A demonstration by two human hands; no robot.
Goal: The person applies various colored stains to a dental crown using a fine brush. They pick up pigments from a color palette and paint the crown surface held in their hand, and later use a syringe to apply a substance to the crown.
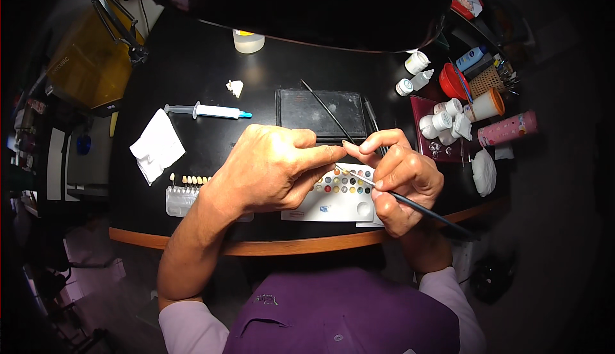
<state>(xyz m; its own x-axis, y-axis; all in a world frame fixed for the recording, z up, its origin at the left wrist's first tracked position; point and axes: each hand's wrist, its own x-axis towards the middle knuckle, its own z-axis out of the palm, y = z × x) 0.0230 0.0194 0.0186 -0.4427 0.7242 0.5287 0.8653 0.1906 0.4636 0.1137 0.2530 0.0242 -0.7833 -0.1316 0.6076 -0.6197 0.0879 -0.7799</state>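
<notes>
My right hand [407,181] grips a fine paintbrush [426,210] like a pen, its dark handle slanting down to the right. The brush tip points toward the fingertips of my left hand [275,168], which is closed with its index finger stretched out to meet the right fingers. Whatever the left fingers pinch is too small and too covered to make out. Beneath both hands lies a white palette [343,212] with rows of small coloured wells, partly covered by them. Beyond them, a second thin brush [327,111] rests across a flat black tray [291,114].
At the left are a tooth shade guide [182,203], a crumpled tissue [157,146] and a syringe [218,111]. A jar [248,41] and a white piece [235,88] lie farther back. White bottles [442,121], a red bowl [452,80] and a pink bottle [509,128] crowd the right.
</notes>
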